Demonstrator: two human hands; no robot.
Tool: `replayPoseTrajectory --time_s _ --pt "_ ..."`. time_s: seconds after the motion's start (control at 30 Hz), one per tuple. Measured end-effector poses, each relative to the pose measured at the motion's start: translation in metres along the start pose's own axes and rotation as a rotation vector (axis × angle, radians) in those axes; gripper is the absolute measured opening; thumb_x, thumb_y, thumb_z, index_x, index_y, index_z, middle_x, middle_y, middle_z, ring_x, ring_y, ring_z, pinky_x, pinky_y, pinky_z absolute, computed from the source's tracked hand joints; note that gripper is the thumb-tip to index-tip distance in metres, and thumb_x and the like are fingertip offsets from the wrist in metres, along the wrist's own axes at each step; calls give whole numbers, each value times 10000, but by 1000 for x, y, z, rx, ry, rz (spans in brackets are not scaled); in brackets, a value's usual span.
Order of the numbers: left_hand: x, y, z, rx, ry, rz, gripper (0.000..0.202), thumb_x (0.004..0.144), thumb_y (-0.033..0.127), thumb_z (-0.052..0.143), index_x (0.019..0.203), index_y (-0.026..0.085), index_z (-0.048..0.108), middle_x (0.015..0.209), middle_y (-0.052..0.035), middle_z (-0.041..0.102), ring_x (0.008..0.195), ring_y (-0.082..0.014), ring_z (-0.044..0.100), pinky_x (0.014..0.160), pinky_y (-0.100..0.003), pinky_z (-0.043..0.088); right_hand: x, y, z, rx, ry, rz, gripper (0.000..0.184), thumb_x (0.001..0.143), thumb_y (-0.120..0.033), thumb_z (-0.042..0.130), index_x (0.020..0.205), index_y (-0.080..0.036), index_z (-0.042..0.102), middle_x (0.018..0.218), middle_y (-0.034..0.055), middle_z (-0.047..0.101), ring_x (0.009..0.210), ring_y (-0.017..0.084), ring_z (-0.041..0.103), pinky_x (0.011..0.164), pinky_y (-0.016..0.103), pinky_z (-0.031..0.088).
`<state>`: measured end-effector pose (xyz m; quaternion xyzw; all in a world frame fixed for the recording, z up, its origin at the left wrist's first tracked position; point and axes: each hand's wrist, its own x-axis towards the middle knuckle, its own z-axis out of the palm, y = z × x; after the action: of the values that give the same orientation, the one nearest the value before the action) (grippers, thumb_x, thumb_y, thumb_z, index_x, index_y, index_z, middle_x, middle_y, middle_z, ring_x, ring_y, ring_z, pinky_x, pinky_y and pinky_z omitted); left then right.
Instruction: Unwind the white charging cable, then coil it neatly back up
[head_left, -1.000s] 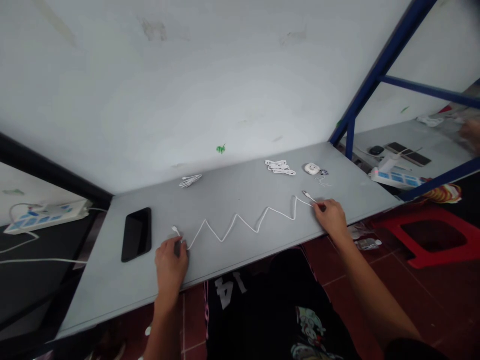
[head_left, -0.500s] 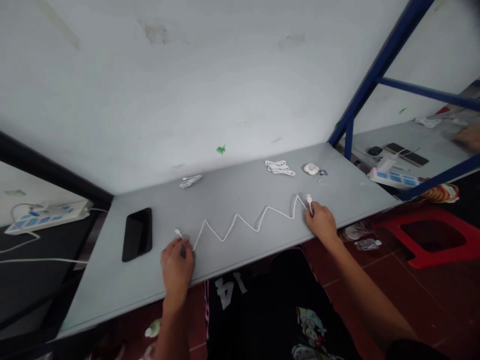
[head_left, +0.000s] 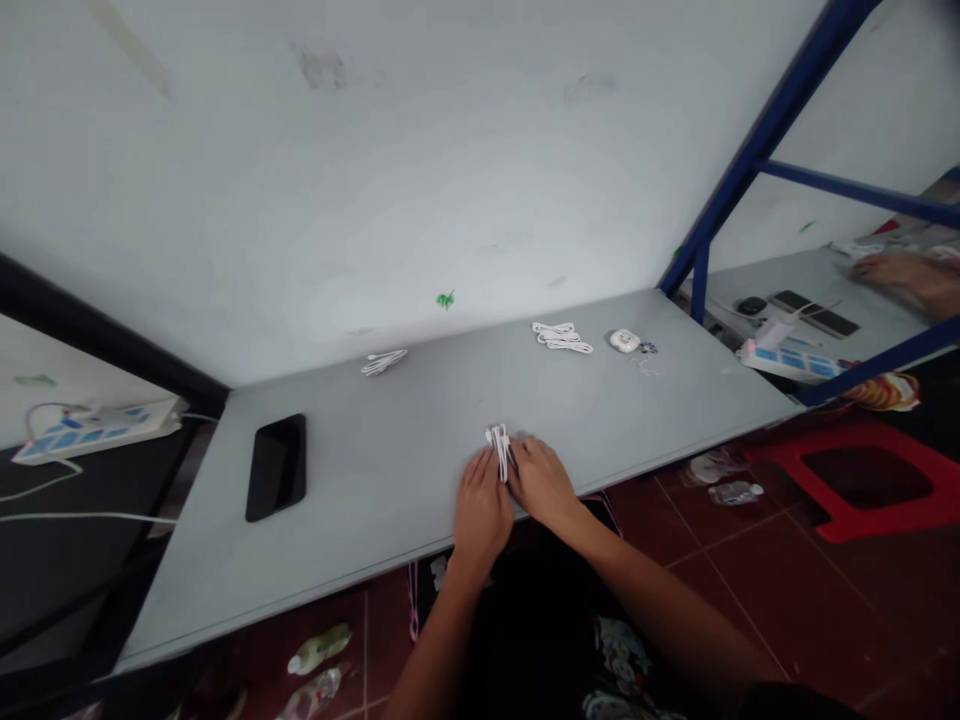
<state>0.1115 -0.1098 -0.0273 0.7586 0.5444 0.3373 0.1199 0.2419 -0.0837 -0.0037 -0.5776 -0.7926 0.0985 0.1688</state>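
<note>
A white charging cable [head_left: 501, 455] is bunched into a narrow folded bundle near the front edge of the grey table [head_left: 390, 450]. From its left side my left hand [head_left: 484, 508] presses in, fingers closed against the folds. My right hand [head_left: 541, 482] closes on the same bundle from the right, close to one plug. Both cable ends show at the far end of the bundle. Parts of the cable between my fingers are hidden.
A black phone [head_left: 277, 467] lies at left. Toward the wall are two coiled white cables [head_left: 384, 362] [head_left: 561, 337] and a white earbud case [head_left: 623, 341]. Power strips [head_left: 101, 432] [head_left: 791, 360] flank the table. Another person's hand [head_left: 896, 272] is at far right, beyond a blue frame [head_left: 757, 140].
My hands have come together from far apart, the left moving right and the right moving left. The zigzag cable stretched between them has gathered into a compact bundle.
</note>
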Motion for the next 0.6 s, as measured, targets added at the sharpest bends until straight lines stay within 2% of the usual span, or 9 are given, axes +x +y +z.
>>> replayPoseTrajectory --time_s 0.1,0.2,0.37,0.47,0.6 --pt "0 -1 -4 -24 18 -45 465 957 176 415 1418 170 480 1370 -148 598 1300 -273 531 1098 -529 441 -5 -2 -4 11 -18 -10 360 957 -246 463 1279 -106 540 1035 173 593 938 305 562 842 452 496" --pt "0 -4 -3 -20 34 -44 433 967 201 429 1389 198 525 1322 -129 639 1268 -271 564 1076 -529 467 -9 3 -6 72 -3 -31 366 947 -258 474 1277 -111 530 1068 176 579 973 311 550 872 470 502" --pt "0 -8 1 -16 44 -38 418 961 170 421 1345 214 583 1287 -112 665 1279 -262 561 1070 -525 480 -12 28 -16 189 71 -64 623 897 -336 592 1447 -153 363 1224 198 531 1107 341 521 941 531 486" --pt "1 -7 0 5 25 -30 399 955 161 437 1309 211 614 1283 -110 668 1282 -265 554 1071 -523 477 -11 48 -25 193 21 -181 669 885 -409 634 1466 -202 372 1389 203 452 1267 356 453 1027 557 434" --pt "1 -5 -2 43 -24 8 394 920 121 474 1258 221 650 1302 -107 657 1298 -282 534 1074 -544 465 -2 70 -32 153 -64 -367 738 881 -477 650 1509 -235 346 1572 177 293 1450 342 272 1116 553 352"
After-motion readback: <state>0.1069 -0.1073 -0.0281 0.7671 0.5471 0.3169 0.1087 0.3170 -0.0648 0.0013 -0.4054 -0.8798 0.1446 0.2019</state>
